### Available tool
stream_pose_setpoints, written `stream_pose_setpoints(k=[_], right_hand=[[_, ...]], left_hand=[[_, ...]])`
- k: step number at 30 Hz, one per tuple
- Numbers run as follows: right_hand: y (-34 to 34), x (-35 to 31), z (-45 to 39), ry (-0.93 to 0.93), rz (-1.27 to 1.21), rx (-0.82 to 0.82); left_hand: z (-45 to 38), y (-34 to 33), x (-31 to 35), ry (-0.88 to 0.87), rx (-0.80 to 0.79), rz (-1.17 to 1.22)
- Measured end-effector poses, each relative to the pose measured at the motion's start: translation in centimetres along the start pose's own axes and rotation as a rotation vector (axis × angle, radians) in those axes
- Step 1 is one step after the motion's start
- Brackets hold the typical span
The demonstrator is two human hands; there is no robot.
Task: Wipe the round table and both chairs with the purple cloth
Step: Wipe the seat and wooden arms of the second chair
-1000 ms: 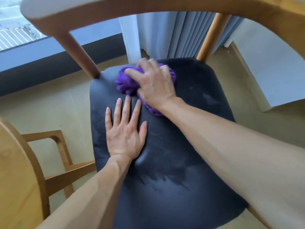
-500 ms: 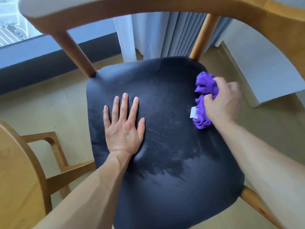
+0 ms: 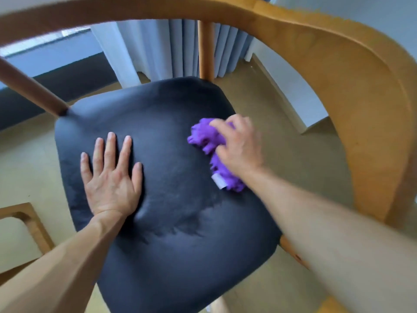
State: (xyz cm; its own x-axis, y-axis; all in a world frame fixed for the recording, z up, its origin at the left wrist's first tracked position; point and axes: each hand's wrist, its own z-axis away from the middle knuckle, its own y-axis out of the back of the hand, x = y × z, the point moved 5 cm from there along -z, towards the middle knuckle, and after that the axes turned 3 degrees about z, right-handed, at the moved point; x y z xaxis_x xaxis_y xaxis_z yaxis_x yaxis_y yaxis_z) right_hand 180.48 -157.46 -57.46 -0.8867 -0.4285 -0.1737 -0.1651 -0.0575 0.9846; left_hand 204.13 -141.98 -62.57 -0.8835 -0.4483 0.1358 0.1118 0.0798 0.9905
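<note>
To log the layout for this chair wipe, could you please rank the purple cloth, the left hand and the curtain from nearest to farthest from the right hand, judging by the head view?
1. purple cloth: held in the right hand's grip, on the seat's right side.
2. left hand: flat on the seat, further left.
3. curtain: farthest, behind the chair back.

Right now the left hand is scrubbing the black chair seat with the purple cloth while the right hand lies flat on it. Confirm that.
Hands are swapped. The head view shows the right hand gripping the purple cloth on the black chair seat, while the left hand lies flat on it.
</note>
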Motion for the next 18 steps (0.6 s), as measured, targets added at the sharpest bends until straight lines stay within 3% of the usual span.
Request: stream_pose_setpoints(k=[4, 7, 10, 14, 18], right_hand=[[-0.4, 7.7, 1.9, -0.397, -0.064, -0.058], [-0.5, 5.4, 4.9, -0.657, -0.116, -0.027], [0.0, -0.4, 6.0, -0.607, -0.203, -0.003], [-0.1, -8.9, 8.5, -0.312, -0.260, -0.087], [0.4, -4.1, 7.4, -0.316, -0.145, -0.030]], left_hand=[[0.1, -0.1, 0.0, 0.010, -0.010, -0.025], [0.0, 0.0, 0.1, 0.007, -0.022, -0.037], [0.0, 0.0, -0.1, 0.006, -0.022, -0.037], [0.2, 0.1, -0.2, 0.010, -0.021, -0.020], [-0.1, -0.1, -0.2, 0.012, -0.046, -0.045]])
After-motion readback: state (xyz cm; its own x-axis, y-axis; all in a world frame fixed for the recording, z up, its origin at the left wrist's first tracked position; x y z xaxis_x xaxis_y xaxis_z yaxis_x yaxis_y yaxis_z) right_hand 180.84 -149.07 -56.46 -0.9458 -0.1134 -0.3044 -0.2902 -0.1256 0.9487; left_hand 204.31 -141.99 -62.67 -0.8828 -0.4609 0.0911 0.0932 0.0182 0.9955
